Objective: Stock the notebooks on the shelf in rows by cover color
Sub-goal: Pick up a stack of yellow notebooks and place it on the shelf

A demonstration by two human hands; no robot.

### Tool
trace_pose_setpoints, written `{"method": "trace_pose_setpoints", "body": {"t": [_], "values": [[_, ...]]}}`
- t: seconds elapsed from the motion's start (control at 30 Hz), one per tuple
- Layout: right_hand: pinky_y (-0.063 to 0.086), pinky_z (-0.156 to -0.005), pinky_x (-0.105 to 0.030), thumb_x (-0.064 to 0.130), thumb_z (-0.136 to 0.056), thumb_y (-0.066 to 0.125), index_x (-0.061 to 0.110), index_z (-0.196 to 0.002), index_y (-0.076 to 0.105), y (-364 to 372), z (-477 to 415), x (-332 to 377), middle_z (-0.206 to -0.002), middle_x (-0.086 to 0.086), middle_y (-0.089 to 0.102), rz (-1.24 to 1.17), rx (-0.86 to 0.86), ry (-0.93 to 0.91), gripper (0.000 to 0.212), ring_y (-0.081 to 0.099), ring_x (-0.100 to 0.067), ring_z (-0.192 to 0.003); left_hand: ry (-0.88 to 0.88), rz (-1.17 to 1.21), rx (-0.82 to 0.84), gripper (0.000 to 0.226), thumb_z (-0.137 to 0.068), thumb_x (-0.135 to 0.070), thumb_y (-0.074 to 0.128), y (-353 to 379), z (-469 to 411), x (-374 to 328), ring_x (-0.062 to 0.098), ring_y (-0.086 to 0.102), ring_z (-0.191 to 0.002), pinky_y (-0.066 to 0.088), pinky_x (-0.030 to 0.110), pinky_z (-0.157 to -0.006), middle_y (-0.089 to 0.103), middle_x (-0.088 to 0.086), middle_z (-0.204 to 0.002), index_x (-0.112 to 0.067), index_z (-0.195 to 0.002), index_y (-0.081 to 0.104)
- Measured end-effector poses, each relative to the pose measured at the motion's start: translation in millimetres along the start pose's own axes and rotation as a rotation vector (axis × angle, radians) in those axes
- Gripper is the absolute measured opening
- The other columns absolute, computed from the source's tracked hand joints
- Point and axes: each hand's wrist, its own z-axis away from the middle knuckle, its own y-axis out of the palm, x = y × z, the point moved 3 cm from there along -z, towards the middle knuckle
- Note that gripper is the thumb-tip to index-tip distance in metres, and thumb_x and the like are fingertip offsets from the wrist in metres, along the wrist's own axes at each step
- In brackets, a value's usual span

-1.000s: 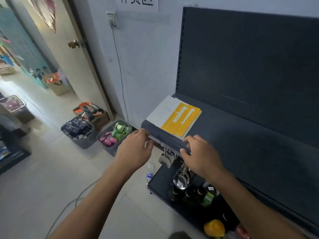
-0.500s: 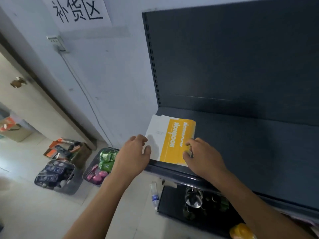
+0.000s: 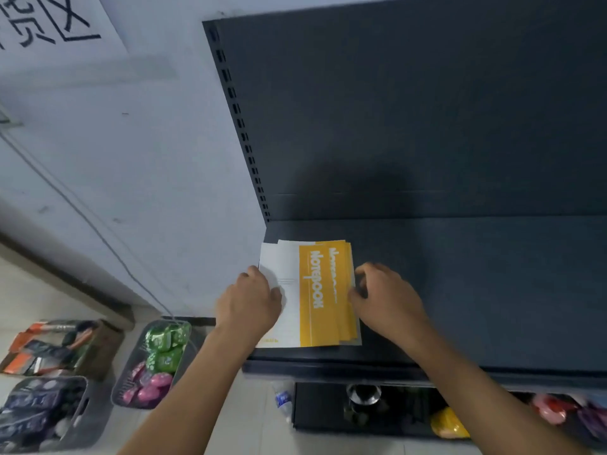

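Observation:
A stack of notebooks (image 3: 325, 290) with yellow-and-white covers lies flat at the left end of the dark shelf (image 3: 460, 290), near its front edge. My left hand (image 3: 249, 300) rests on the white left part of the top cover, with its thumb on the cover and its fingers at the stack's left edge. My right hand (image 3: 384, 297) is at the stack's right edge, fingers curled and thumb against the edge. The covers below the top one show only as thin yellow edges on the right.
The shelf's dark back panel (image 3: 394, 126) rises behind. To the left is a white wall (image 3: 147, 159). Baskets of packaged goods (image 3: 154, 362) stand on the floor. A lower shelf (image 3: 377, 408) holds bottles and other items.
The stack has slid further back onto the shelf and now lies squarer to its front edge. Both hands moved with it, and my view has turned right toward the shelf.

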Motion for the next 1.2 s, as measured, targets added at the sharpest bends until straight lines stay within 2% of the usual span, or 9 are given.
{"method": "trace_pose_setpoints", "body": {"t": [0.23,0.4,0.5,0.63,0.77,0.93,1.1,1.13,1.2], "values": [[0.049,-0.076,-0.036,0.042,-0.101,0.048,0.017,-0.094,0.054,29,-15,15,-0.106,-0.002,0.05,-0.027,0.059,0.175,0.027,0.056,-0.021,-0.086,0.081,0.038,0.035,0.036,-0.1,-0.041,0.051,2,-25,-1,0.027,0.063,-0.097,0.043,0.034,-0.068,0.06,0.005,-0.112,-0.011,-0.118,0.046],[0.049,-0.076,-0.035,0.041,-0.102,0.045,0.014,-0.107,0.059,37,-14,28,-0.117,-0.004,0.045,0.073,-0.013,0.192,0.031,0.054,-0.024,-0.106,0.126,0.151,0.03,0.031,-0.1,-0.038,0.053,4,-28,-3,0.021,0.057,-0.086,0.037,0.026,-0.06,0.059,0.004,-0.112,-0.013,-0.116,0.044],[0.051,-0.077,-0.035,0.041,-0.102,0.047,0.016,-0.109,0.057,40,-8,34,-0.117,-0.002,0.043,0.105,-0.042,0.161,0.028,0.047,-0.022,-0.115,0.103,0.195,0.036,0.032,-0.099,-0.036,0.054,7,-29,-2,0.021,0.056,-0.086,0.04,0.029,-0.063,0.059,0.004,-0.111,-0.012,-0.118,0.045],[0.048,-0.076,-0.03,0.042,-0.101,0.049,0.018,-0.11,0.057,42,-4,35,-0.115,0.0,0.041,0.098,-0.048,0.15,0.027,0.044,-0.02,-0.116,0.06,0.247,0.084,0.03,-0.097,-0.036,0.055,13,-30,2,0.017,0.049,-0.08,0.038,0.026,-0.063,0.057,0.003,-0.103,-0.011,-0.111,0.046],[0.049,-0.081,-0.033,0.044,-0.1,0.051,0.017,-0.113,0.058,40,-9,30,-0.116,-0.001,0.042,0.027,-0.026,0.184,0.031,0.045,-0.021,-0.118,0.021,0.331,0.152,0.023,-0.097,-0.034,0.056,14,-32,4,0.01,0.046,-0.072,0.028,0.017,-0.051,0.055,-0.001,-0.101,-0.014,-0.103,0.047],[0.046,-0.08,-0.028,0.04,-0.101,0.051,0.016,-0.111,0.06,39,-3,29,-0.112,0.001,0.041,-0.002,-0.031,0.191,0.028,0.047,-0.02,-0.115,0.003,0.357,0.174,0.025,-0.096,-0.036,0.058,16,-32,4,0.012,0.05,-0.079,0.03,0.017,-0.051,0.057,0.0,-0.103,-0.014,-0.105,0.049],[0.043,-0.083,-0.029,0.038,-0.099,0.054,0.015,-0.121,0.06,38,-4,28,-0.112,0.003,0.039,-0.099,0.015,0.232,0.032,0.044,-0.02,-0.119,-0.012,0.349,0.159,0.022,-0.095,-0.036,0.059,14,-25,4,0.009,0.046,-0.069,0.028,0.016,-0.049,0.056,-0.003,-0.096,-0.016,-0.1,0.049],[0.042,-0.083,-0.03,0.037,-0.098,0.056,0.017,-0.117,0.061,38,-5,27,-0.111,0.003,0.04,-0.144,0.023,0.241,0.029,0.045,-0.02,-0.118,-0.016,0.35,0.154,0.022,-0.095,-0.036,0.059,13,-24,5,0.009,0.046,-0.069,0.028,0.016,-0.049,0.056,-0.003,-0.095,-0.017,-0.099,0.05],[0.045,-0.082,-0.032,0.033,-0.094,0.059,0.021,-0.095,0.06,36,-6,25,-0.106,0.003,0.046,-0.197,0.023,0.236,0.012,0.048,-0.02,-0.111,-0.029,0.36,0.157,0.022,-0.094,-0.036,0.06,12,-22,7,0.008,0.047,-0.069,0.029,0.016,-0.049,0.056,-0.004,-0.094,-0.017,-0.099,0.05]]}}
